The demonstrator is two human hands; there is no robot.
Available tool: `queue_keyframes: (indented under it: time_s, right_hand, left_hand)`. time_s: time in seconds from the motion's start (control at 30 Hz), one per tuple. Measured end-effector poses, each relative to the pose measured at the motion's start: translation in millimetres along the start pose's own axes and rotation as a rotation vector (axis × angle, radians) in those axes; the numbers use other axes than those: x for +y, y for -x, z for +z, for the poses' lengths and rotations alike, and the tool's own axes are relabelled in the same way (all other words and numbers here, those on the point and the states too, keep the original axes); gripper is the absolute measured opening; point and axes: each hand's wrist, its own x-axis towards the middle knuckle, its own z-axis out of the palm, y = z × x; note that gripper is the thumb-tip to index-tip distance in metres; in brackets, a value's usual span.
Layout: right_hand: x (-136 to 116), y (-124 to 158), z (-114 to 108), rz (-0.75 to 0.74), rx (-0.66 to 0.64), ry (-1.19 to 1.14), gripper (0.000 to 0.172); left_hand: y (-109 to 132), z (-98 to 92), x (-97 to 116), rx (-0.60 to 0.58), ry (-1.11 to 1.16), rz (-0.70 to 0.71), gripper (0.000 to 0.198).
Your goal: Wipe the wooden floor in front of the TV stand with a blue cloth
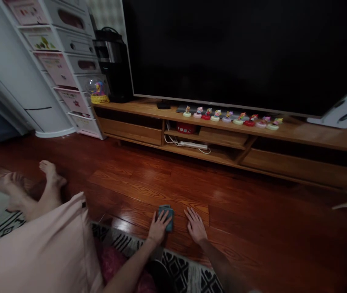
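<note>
Teal cards (169,227) lie in a small, slightly uneven pile on the wood floor (237,219), under the fingers of the L hand (158,229), edges showing ahead of & to the R of its fingertips. L hand is spread, palm down, fingers apart on top of the pile, w/ a ring on one finger. R hand (196,229) is apart from the pile, just to its R, also spread palm down, fingers a bit apart, at the bare floor; can't tell if the palm touches. Patterned rug (176,268) is just behind both hands, toward the body; pink pillow (45,252) is left of the L hand, w/ bare feet (51,175) past it. Well ahead of both hands: wood TV bench (133,131) w/ a row of figurines (216,116) in front of a big dark TV (237,53).
</note>
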Motion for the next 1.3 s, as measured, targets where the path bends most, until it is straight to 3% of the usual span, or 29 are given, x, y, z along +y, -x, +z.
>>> queue_keyframes:
  time_s: [0.2, 0.27, 0.33, 0.47, 0.6, 0.67, 0.73, 0.83, 0.9, 1.03, 1.13, 1.2, 1.3]
  right_hand:
    - [-1, -1, -1, 0.003, -0.004, -0.003, 0.07]
    - [-1, -1, -1, 0.009, -0.008, -0.006, 0.069]
    - [-1, -1, -1, 0.012, -0.007, -0.008, 0.069]
    - [-1, -1, -1, 0.007, 0.001, -0.009, 0.068]
    - [0, 0, 0, -0.001, 0.008, 0.003, 0.068]
    - [1, 1, 1, -0.012, 0.009, 0.006, 0.069]
    - [3, 1, 3, -0.017, 0.009, 0.007, 0.07]
    - [4, 1, 4, -0.019, 0.007, 0.006, 0.071]
    - [3, 1, 4, -0.017, 0.009, 0.003, 0.072]
    - [3, 0, 4, -0.011, 0.012, -0.006, 0.072]
    - [5, 0, 6, -0.008, 0.015, -0.009, 0.071]
    - [6, -1, 8, -0.007, 0.019, -0.01, 0.07]
    - [8, -2, 10, -0.014, 0.023, -0.012, 0.069]
  left_hand:
    - [23, -37.7, -89, 0.07, -0.005, -0.608, 0.069]
    - [32, -41.0, -103, 0.094, -0.007, -0.712, 0.066]
    - [34, -38.7, -102, 0.094, -0.025, -0.734, 0.066]
    - [23, -21.5, -56, 0.039, -0.072, -0.551, 0.068]
    - [10, 5.2, 6, -0.032, -0.029, -0.118, 0.067]
    - [6, 16.1, 27, -0.063, -0.002, 0.057, 0.065]
    - [3, 21.1, 34, -0.078, 0.005, 0.165, 0.063]
    - [-1, 14.3, 19, -0.067, 0.004, 0.182, 0.066]
    - [-2, 1.9, -5, -0.035, -0.006, 0.077, 0.071]
    - [8, -25.5, -60, 0.027, -0.039, -0.323, 0.078]
    - [21, -34.3, -90, 0.073, -0.031, -0.585, 0.077]
    - [26, -32.9, -98, 0.102, -0.041, -0.671, 0.075]
    - [25, -23.8, -89, 0.11, -0.076, -0.681, 0.074]
